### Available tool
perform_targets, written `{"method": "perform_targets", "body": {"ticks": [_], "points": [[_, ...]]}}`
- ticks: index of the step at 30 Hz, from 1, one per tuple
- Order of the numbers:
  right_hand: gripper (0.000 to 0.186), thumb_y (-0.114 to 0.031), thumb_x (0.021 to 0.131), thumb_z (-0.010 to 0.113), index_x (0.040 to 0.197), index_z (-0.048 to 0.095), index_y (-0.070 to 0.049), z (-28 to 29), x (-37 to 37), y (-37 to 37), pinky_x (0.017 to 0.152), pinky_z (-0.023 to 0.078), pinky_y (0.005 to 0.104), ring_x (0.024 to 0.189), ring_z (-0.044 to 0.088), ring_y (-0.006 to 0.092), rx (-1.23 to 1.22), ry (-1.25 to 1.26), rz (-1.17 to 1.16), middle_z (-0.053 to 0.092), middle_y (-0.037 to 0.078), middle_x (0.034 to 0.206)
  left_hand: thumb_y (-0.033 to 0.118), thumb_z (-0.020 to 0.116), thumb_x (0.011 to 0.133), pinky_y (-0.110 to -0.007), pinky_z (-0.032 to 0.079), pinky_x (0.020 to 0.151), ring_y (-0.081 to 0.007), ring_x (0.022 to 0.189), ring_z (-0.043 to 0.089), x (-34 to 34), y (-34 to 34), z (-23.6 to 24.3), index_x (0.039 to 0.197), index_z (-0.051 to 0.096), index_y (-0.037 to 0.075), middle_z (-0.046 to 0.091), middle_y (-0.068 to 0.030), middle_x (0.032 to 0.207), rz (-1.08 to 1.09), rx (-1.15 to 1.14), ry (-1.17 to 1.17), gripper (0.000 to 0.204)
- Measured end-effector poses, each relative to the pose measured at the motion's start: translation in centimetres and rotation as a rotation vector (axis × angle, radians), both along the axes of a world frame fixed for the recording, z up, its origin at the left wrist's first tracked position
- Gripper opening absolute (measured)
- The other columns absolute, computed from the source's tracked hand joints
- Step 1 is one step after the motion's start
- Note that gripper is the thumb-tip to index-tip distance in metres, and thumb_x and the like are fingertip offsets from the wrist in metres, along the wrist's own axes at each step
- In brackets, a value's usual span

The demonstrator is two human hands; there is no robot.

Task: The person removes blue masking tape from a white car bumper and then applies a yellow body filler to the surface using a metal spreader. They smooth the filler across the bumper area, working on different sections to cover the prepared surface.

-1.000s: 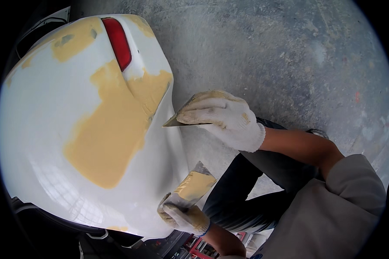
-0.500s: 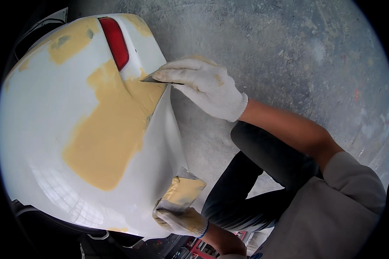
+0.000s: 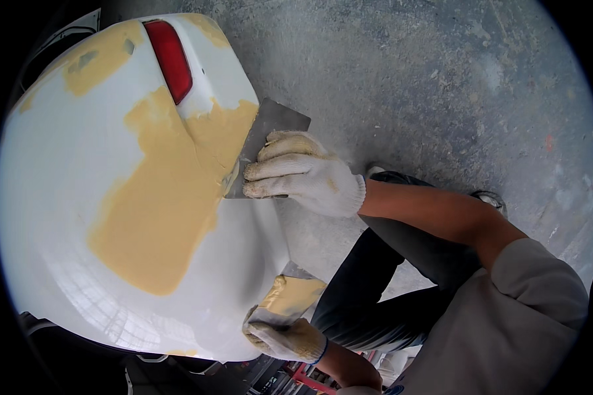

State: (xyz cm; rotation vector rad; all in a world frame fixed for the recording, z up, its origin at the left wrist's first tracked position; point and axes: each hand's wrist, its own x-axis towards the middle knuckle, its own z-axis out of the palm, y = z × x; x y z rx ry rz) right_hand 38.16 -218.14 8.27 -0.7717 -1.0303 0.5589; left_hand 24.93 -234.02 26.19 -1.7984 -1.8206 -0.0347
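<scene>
My right hand, in a white knit glove, grips a flat grey metal putty spreader. Its fingers press on the blade, whose edge lies along the corner of a white car bumper. Yellow putty covers a broad patch there, reaching up to below a red reflector. Lower down, my left hand, gloved and stained yellow, is closed on a second flat metal plate. A thick layer of yellow putty coats that plate, held beside the bumper's lower corner.
Another putty patch marks the bumper's upper left. Grey concrete floor lies to the right. My bent legs are close beside the bumper. A red-edged rack or tray shows at the bottom edge, its contents unclear.
My right hand has moved down along the bumper corner, and the spreader has turned from nearly edge-on to showing its broad face. My left hand has shifted slightly right with its plate.
</scene>
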Motion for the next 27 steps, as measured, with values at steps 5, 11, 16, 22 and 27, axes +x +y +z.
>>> {"method": "perform_targets", "body": {"ticks": [5,11,16,22,27], "points": [[0.028,-0.015,0.085,0.067,0.112,0.071,-0.019,1.4,4.3,-4.0,0.096,0.048,0.0334,0.104,0.061,0.0204,-0.124,0.018,0.291,0.068,-0.001,0.113,0.010,0.062,0.091,-0.045,0.050,0.086,-0.0402,0.105,0.057,0.0,0.5,0.0,0.112,0.053,-0.008,0.058,-0.0249,0.111,0.050,0.041,-0.534,0.030],[0.031,-0.022,0.094,0.058,0.120,0.066,-0.009,0.9,8.0,-7.1,0.085,0.051,0.0269,0.097,0.067,0.0199,-0.197,-0.070,1.065,0.071,0.007,0.106,0.031,0.051,0.098,-0.038,0.047,0.080,-0.0284,0.089,0.055,0.9,2.4,-0.3,0.102,0.053,-0.005,0.055,-0.0171,0.098,-0.078,0.163,-0.523,0.036],[0.035,-0.023,0.096,0.053,0.125,0.063,-0.006,3.2,9.0,-2.8,0.082,0.051,0.0282,0.093,0.067,0.0191,-0.831,0.081,0.586,0.070,0.010,0.103,0.015,0.065,0.087,-0.046,0.047,0.086,-0.0401,0.102,0.056,-1.0,1.5,0.4,0.114,0.051,-0.004,0.056,-0.0238,0.110,-0.106,0.107,0.168,0.036],[0.027,-0.014,0.093,0.055,0.118,0.067,-0.012,3.9,5.3,1.0,0.082,0.051,0.0311,0.093,0.064,0.0231,-0.493,0.236,-0.107,0.068,0.005,0.105,0.007,0.063,0.090,-0.041,0.050,0.092,-0.0382,0.108,0.059,-1.0,0.5,1.0,0.122,0.053,-0.006,0.053,-0.0249,0.126,-0.089,0.082,0.046,0.035],[0.030,-0.004,0.091,0.059,0.121,0.064,-0.005,7.5,2.2,0.2,0.094,0.050,0.0323,0.109,0.061,0.0248,-0.497,0.220,-0.100,0.064,0.011,0.118,0.020,0.052,0.099,-0.039,0.049,0.088,-0.0333,0.101,0.058,1.9,0.5,1.4,0.114,0.053,-0.010,0.054,-0.0230,0.116,-0.002,0.141,-0.368,0.033]]}}
